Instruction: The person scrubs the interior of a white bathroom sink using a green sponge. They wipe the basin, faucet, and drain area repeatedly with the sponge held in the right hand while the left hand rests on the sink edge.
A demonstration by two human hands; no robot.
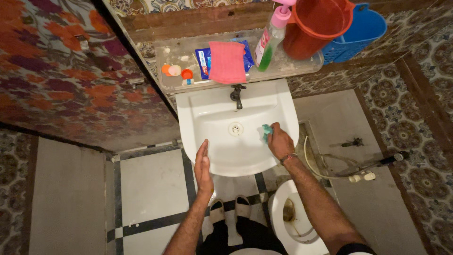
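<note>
A white wash basin (222,160) hangs on the wall in front of me, with a dark tap (236,96) at its back and a round drain (235,128) in the bowl. My right hand (281,141) presses a small teal scrub pad (267,133) against the bowl's right inner wall. My left hand (203,166) rests flat, fingers together, on the basin's left front rim and holds nothing.
A shelf (302,66) above the basin carries a pink cloth (227,62), a blue packet, a spray bottle (270,43) with green liquid, a red bucket (316,26) and a blue basket (356,30). A toilet bowl (295,219) stands low right, with a hose sprayer (363,175) beside it.
</note>
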